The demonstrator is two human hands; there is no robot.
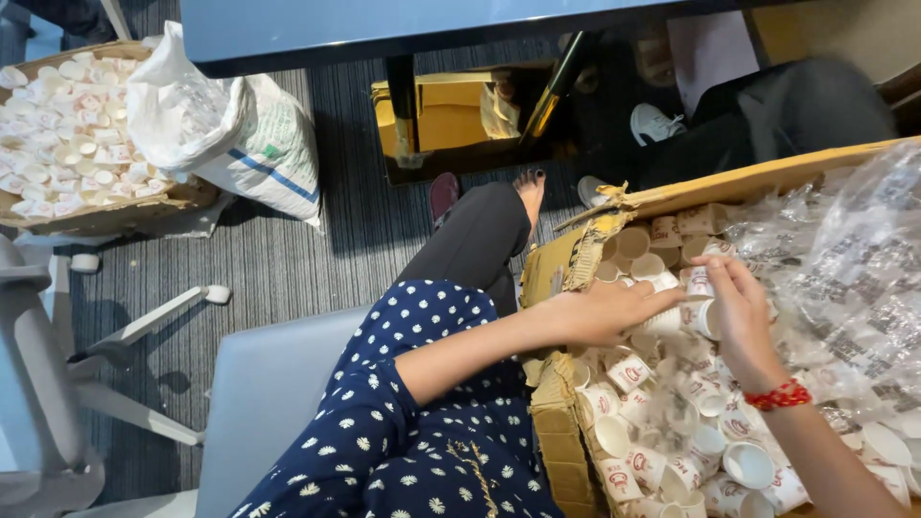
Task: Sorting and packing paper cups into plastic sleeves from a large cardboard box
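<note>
A dark table [384, 29] runs along the top, with a yellow box [446, 115] in the shadow under it. Off at the far left, a second cardboard box [96, 216] brims with small white paper cups, and a bulging white sack [230, 125] leans against its right side. A grey chair [264, 384] sits on the striped carpet below.

Close in, a torn cardboard box [556, 269] is packed with loose paper cups [672, 422], white with red print. Crinkled clear plastic wrap [844, 249] billows over the box's right half and covers many of the cups there.

Both hands meet over the box's upper left corner. The left hand [600, 312] reaches in over the ragged left wall, fingers stretched nearly flat across the cups, closed on nothing that I can make out. The right hand [734, 307], a red beaded bracelet [779, 395] at its wrist, curls its fingers round a short stack of cups [698, 299] lying on its side, just beside the left fingertips.
</note>
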